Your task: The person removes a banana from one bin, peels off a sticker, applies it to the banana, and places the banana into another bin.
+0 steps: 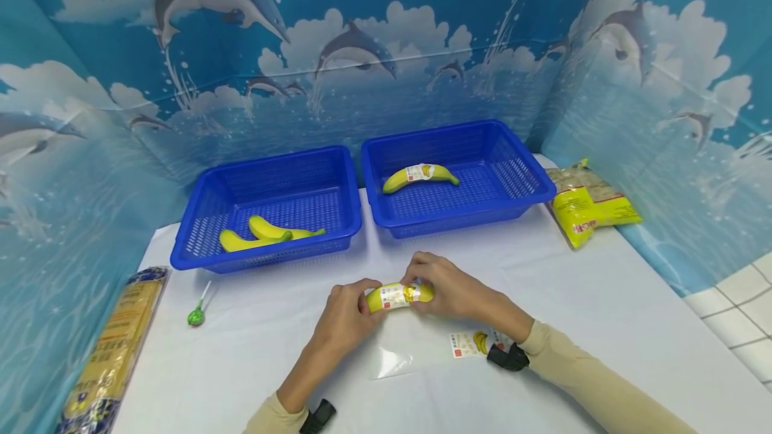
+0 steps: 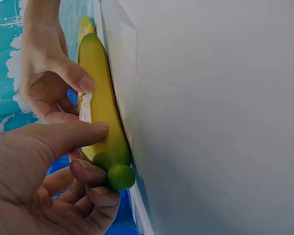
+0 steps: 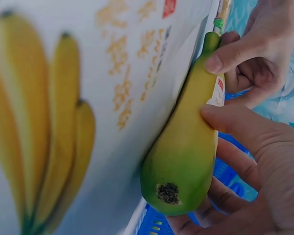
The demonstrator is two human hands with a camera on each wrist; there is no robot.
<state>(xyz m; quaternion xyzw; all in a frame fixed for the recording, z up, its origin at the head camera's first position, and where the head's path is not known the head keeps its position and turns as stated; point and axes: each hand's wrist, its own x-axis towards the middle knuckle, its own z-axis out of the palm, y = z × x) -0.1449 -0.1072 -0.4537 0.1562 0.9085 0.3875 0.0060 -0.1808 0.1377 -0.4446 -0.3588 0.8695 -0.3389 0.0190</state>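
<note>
Blue dolphin-print curtain point(image 1: 422, 96), bounding your reach at back, left and right. White cloth-covered table point(image 1: 253, 340), spreading to both your sides. Blue plastic mesh baskets, two: left basket point(image 1: 265, 262), right basket point(image 1: 458, 220), near rims facing you, narrow gap between. Your right hand point(image 1: 449, 286), arched, pinching the blunt end of a labelled, curved yellow banana point(image 1: 399, 295), crosswise before the baskets; your left hand point(image 1: 344, 313) pinching its green stem end.

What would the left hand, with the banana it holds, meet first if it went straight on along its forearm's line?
The left hand and the labelled banana would probably meet the right-hand blue basket's front wall, though height and depth are unclear.
</note>
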